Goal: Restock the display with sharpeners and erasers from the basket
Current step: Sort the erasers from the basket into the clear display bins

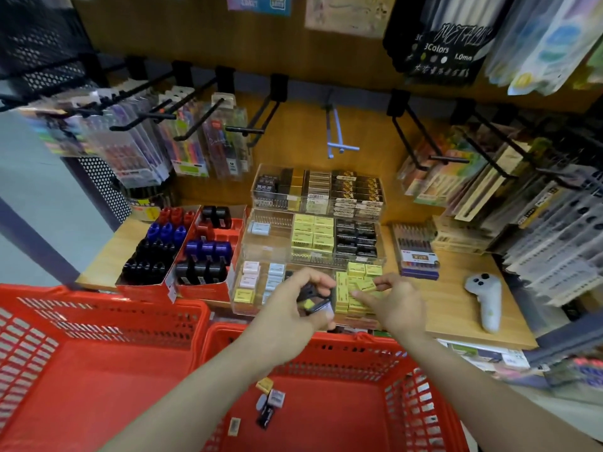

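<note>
Left hand [293,298] grip around erasers [315,300]

Black hanging pen pack [443,44]: "METALLIC", "3Colors", "1.0mm". Other labels too blurred.

Arms: two forearms, both bare up to the bottom edge of the view; no sleeve shows.
Left hand [295,300]: bare, no glove, no ring or watch visible.
Right hand [393,303]: bare, no glove, wrist without band.
Fingernails: short, unpainted.
</note>
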